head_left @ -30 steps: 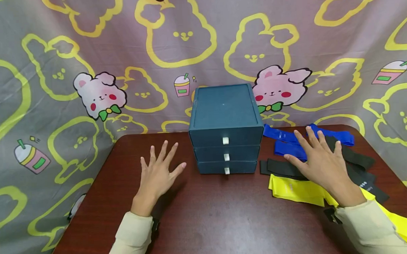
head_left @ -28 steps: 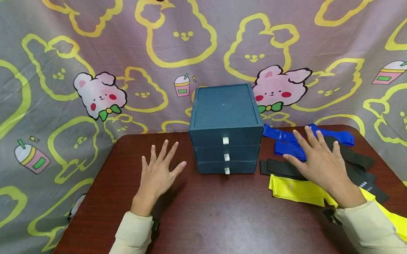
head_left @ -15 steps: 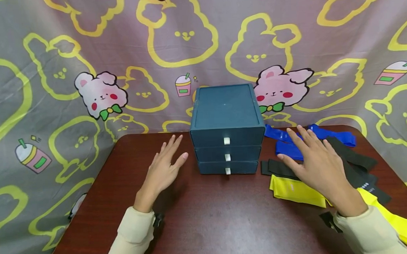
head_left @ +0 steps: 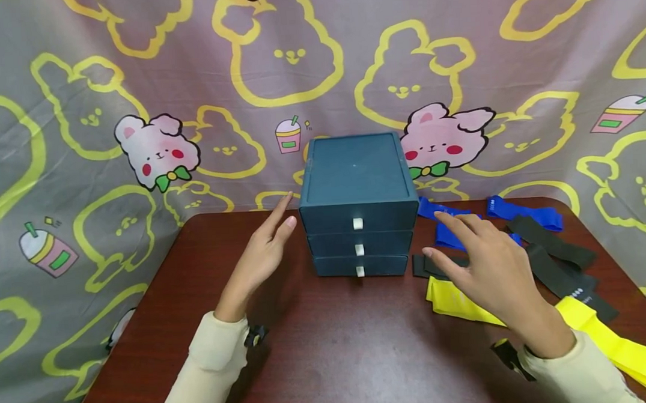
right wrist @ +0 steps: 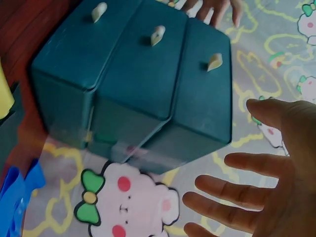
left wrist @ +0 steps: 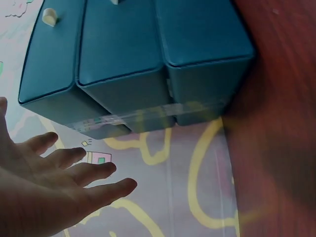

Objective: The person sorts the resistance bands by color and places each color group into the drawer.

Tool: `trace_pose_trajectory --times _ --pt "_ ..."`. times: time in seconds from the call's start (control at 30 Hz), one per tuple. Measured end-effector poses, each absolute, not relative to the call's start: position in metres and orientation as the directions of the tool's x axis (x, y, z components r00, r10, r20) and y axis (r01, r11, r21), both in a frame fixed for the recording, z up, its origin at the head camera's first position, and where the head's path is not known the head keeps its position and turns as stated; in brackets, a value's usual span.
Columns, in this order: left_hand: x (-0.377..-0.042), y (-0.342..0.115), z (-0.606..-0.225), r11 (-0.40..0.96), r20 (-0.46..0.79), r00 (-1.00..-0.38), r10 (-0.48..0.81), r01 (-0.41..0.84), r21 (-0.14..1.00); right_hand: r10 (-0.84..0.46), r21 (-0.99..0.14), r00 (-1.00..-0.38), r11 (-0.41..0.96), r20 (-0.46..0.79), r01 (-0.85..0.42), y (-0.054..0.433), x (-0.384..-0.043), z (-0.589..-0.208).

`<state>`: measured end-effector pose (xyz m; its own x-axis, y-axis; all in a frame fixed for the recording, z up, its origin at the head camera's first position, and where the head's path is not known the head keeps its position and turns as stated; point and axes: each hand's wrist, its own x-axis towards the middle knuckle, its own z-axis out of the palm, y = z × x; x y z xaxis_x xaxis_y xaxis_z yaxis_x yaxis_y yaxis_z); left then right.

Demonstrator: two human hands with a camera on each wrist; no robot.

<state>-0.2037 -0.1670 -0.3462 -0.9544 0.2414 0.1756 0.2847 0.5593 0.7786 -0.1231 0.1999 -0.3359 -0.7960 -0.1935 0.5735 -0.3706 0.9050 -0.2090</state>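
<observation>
A dark teal three-drawer storage box (head_left: 358, 170) with small white knobs (head_left: 358, 223) stands at the back middle of the table, its drawers closed. Just off its left side is my left hand (head_left: 256, 258), fingers straight and palm turned toward the box. My right hand (head_left: 488, 272) hovers to the right of the box with fingers loosely extended, holding nothing. Beneath and around it lie yellow bands (head_left: 463, 303), black bands (head_left: 559, 269) and blue bands (head_left: 529, 213), partly hidden by that hand. In the right wrist view, the right fingers (right wrist: 232, 197) are spread apart near the box (right wrist: 148, 74).
The dark red wooden table (head_left: 329, 345) extends around the box. A patterned cloth curtain (head_left: 317, 63) hangs behind and at both sides. Another yellow band (head_left: 621, 345) lies by the right forearm, near the table's right edge.
Both hands have moved inward toward the storage box and turned from palm-down to palms facing it. The fingers are less spread. The box and bands have stayed in place.
</observation>
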Motion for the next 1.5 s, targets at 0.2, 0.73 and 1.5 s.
trace_pose_trajectory --times 0.2,0.73,1.5 --pt "-0.217 -0.159 -0.334 0.484 0.184 -0.949 0.255 0.290 0.826 -0.214 -0.240 -0.781 0.875 0.587 -0.420 0.185 -0.121 -0.332" --pt "-0.242 -0.146 -0.326 0.221 0.094 -0.951 0.295 0.164 0.961 -0.271 -0.517 -0.826 0.673 0.494 -0.529 0.143 -0.141 -0.334" --pt "-0.253 -0.140 -0.322 0.089 0.059 -0.936 0.346 0.095 0.992 -0.238 -0.752 -0.878 0.453 0.416 -0.479 0.110 -0.177 -0.338"
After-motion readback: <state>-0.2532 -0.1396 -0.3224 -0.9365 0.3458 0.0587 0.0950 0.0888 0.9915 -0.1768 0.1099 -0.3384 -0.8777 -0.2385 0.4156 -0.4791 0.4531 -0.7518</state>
